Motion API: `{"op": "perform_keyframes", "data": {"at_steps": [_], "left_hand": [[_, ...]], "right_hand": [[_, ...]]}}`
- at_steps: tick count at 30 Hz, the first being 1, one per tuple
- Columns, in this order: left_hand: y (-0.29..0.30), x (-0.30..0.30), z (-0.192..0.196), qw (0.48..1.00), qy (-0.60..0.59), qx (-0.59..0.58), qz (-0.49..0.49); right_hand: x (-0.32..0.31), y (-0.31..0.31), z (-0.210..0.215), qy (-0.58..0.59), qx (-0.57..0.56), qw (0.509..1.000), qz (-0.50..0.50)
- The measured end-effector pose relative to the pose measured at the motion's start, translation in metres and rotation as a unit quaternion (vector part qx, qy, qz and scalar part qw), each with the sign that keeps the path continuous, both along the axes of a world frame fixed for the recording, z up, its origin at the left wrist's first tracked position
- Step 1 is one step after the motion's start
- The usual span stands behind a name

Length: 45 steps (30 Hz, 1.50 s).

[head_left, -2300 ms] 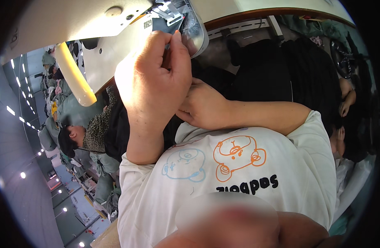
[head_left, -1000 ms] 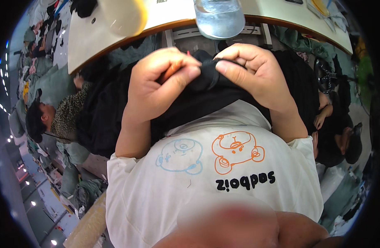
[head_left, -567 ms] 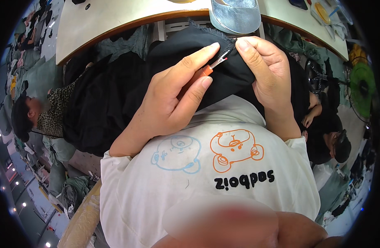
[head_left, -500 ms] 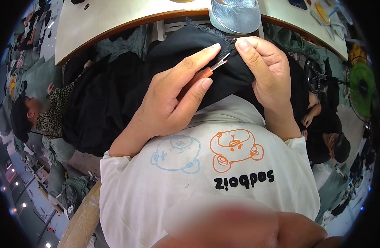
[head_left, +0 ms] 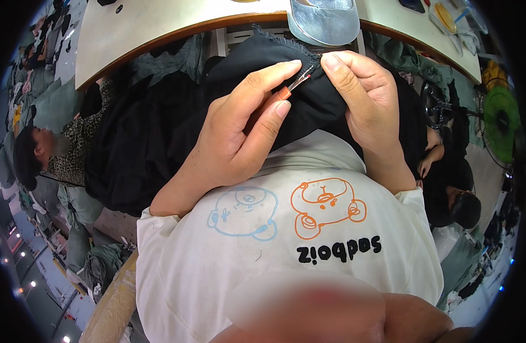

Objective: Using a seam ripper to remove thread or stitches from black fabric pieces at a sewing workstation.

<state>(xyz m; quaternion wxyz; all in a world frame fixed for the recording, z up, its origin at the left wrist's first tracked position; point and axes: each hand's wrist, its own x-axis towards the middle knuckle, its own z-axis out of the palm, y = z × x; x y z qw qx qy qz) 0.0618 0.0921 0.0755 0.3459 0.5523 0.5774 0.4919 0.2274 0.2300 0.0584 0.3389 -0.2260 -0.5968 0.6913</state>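
Note:
My left hand (head_left: 246, 117) is closed round the orange handle of a seam ripper (head_left: 283, 94), its forked metal tip against the stitched edge of a black cloth (head_left: 240, 63). The left forefinger is stretched over the cloth beside the tip. With thumb and forefinger pinched together, my right hand (head_left: 366, 86) grips the frayed edge of the same cloth, just right of the tip. Dark fabric spreads over my lap and off to the left. What lies between the right fingertips is mostly hidden.
A pale table (head_left: 160, 34) with a brown edge curves ahead, carrying a shiny metal machine part (head_left: 324, 23) near its edge. One person (head_left: 34, 151) sits at the left, another (head_left: 463, 200) at the right. A green fan (head_left: 500, 123) stands far right.
The seam ripper has tilted slightly and its tip has shifted a little left along the stitching. Both hands and the cloth edge have moved slightly left.

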Motion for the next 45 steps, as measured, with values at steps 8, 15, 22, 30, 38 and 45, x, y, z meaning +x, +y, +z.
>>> {"op": "perform_keyframes", "data": {"at_steps": [8,15,22,30,38,45], "left_hand": [[0.001,0.007,-0.004,1.0,-0.009,-0.004,0.002],[0.009,0.009,-0.015,0.998,-0.054,-0.005,0.011],[0.018,0.013,-0.011,0.96,-0.27,-0.068,0.018],[0.022,-0.002,-0.014,0.873,-0.485,-0.056,-0.007],[0.012,-0.011,0.001,0.983,-0.178,-0.013,-0.045],[0.011,-0.007,-0.002,0.998,-0.037,-0.046,-0.025]], "right_hand": [[0.007,0.0,-0.008,-0.003,-0.012,1.0,0.001],[0.006,0.003,-0.013,-0.005,0.029,1.0,0.001],[0.005,0.016,-0.016,-0.018,0.153,0.985,0.082],[0.002,0.023,-0.011,-0.012,0.23,0.963,0.137],[-0.001,0.024,-0.002,-0.075,0.455,0.886,0.037],[-0.014,0.024,-0.012,0.021,0.493,0.866,-0.076]]}}
